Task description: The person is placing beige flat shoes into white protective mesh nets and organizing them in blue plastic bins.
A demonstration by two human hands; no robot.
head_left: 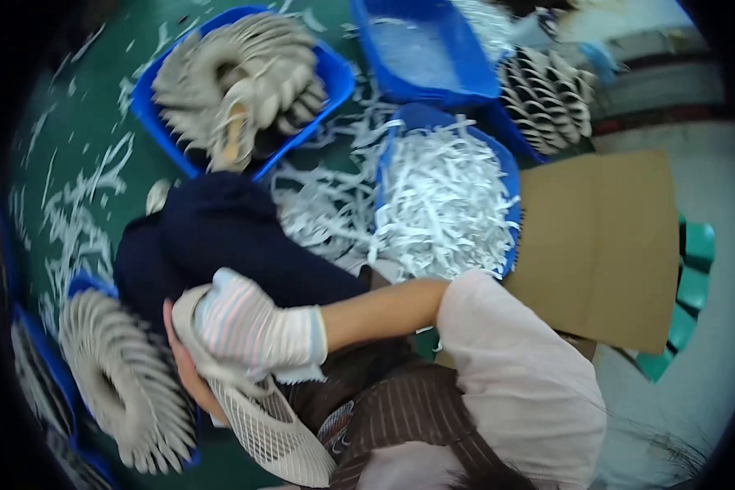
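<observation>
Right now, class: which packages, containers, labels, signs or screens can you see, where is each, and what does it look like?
No labels, signs or screens show.
Blue bin of shoe uppers: upper left, rectangular, holds grey fanned pieces.
Blue bin of paper shreds: centre, heaped with white strips.
Empty-looking blue bin: top centre.
Cardboard sheet: right, flat, plain brown.
Gloved right hand: lower centre, on a whitish mesh shoe upper.

We see the right hand [253,327] in a knitted cloth glove, pale and matt, gripping a mesh fabric shoe upper [269,433], soft-looking. The shredded strips [445,200] look like thin white paper. The bins [335,77] are glossy blue plastic, the sheet [604,245] plain matt cardboard.
</observation>
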